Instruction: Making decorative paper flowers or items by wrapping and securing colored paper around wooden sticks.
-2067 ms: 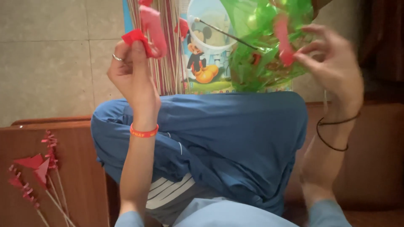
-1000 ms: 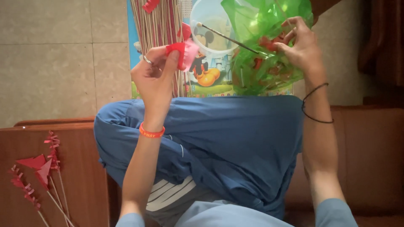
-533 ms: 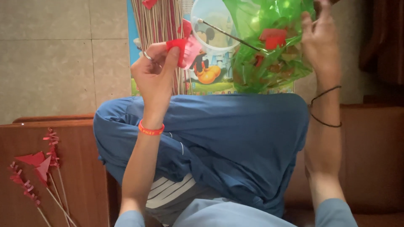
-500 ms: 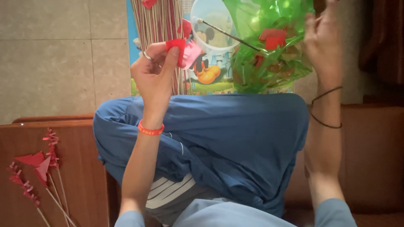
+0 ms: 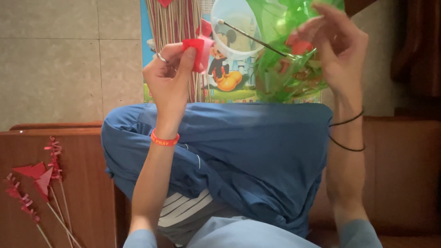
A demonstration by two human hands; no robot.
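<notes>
I see the left hand [image 5: 169, 78] raised, grip pinched narrow on a small red paper piece [image 5: 194, 51] | right hand [image 5: 337, 50] at the green plastic bag [image 5: 285, 69], fingers spread, touching it; grip on it I cannot tell | thin stick [image 5: 250, 36] juts from bag | red paper pinwheels [image 5: 39, 181] on desk [image 5: 87, 183], lower left

- right hand [image 5: 337, 48] has dropped from the green bag's [image 5: 287, 69] top edge to its front, fingers spread
- left hand [image 5: 171, 76] holds the red piece [image 5: 194, 48] slightly higher than 0.5 s ago
</notes>
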